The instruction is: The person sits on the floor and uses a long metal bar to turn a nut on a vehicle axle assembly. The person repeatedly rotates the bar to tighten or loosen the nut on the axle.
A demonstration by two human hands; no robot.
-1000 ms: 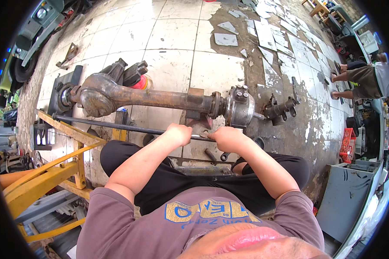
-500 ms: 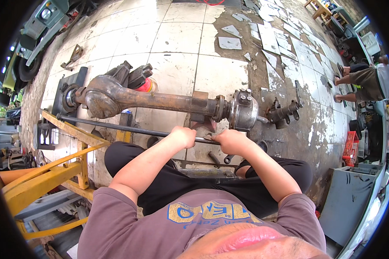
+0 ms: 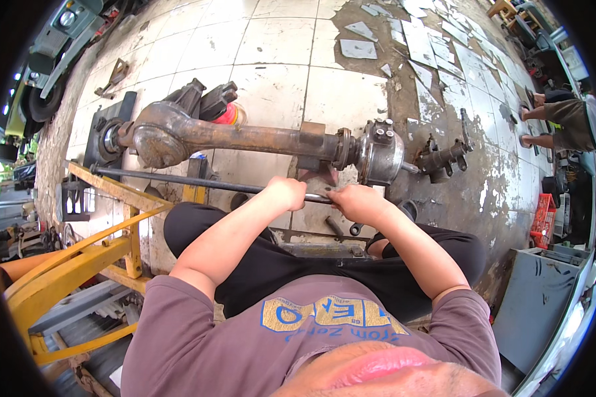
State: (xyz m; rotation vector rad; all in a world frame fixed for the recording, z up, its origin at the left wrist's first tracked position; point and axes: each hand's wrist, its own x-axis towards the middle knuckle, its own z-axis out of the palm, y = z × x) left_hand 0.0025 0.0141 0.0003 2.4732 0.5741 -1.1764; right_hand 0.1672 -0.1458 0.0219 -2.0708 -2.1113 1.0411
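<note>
A long dark metal rod [image 3: 198,180] lies crosswise in front of my lap, its left end over a yellow metal frame [image 3: 99,178]. My left hand [image 3: 286,194] is wrapped round it near the shiny right end. At that bare end [image 3: 318,198], my right hand [image 3: 359,202] has its fingers pressed together on the rod; anything else in them is hidden. Just beyond, a rusty axle housing [image 3: 245,137] runs parallel, with a round differential bulge [image 3: 157,135] at left and a silvery steering knuckle [image 3: 381,153] at right.
A bulky metal part [image 3: 444,161] sits right of the axle. Behind the axle is a red-lidded container [image 3: 230,114]. Broken tiles [image 3: 358,49] lie far off. At right are a red crate [image 3: 543,220], a grey cabinet [image 3: 538,304] and a standing person's legs [image 3: 566,116].
Both hands keep their hold on the rod, still close together near its right end. The whole view has shifted slightly, with the axle now a little higher and further right.
</note>
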